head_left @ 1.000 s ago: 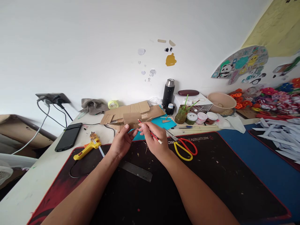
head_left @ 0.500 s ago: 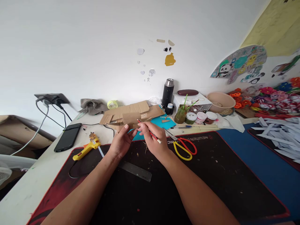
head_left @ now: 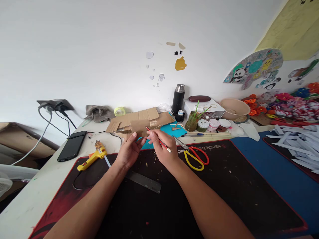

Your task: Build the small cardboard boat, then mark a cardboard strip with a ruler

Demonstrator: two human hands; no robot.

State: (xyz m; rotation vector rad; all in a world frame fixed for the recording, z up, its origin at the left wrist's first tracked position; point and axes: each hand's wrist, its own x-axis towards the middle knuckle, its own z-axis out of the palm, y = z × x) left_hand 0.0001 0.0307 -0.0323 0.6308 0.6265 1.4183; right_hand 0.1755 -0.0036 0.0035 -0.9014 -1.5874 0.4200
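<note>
Centrally, right hand (head_left: 164, 150) grip clamped on red pencil (head_left: 159, 140), left hand (head_left: 129, 150) grip pinching something unclear.

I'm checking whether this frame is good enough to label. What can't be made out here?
Head view, the only one:
- What the left hand pinches: hidden behind its fingers and the right hand.
- Tip of the red pencil: too small to tell against the cardboard.
- Part of the ruler: covered by the left forearm.
- Paper strips: cut off by the right edge.
- Paint pots: labels too small.
</note>
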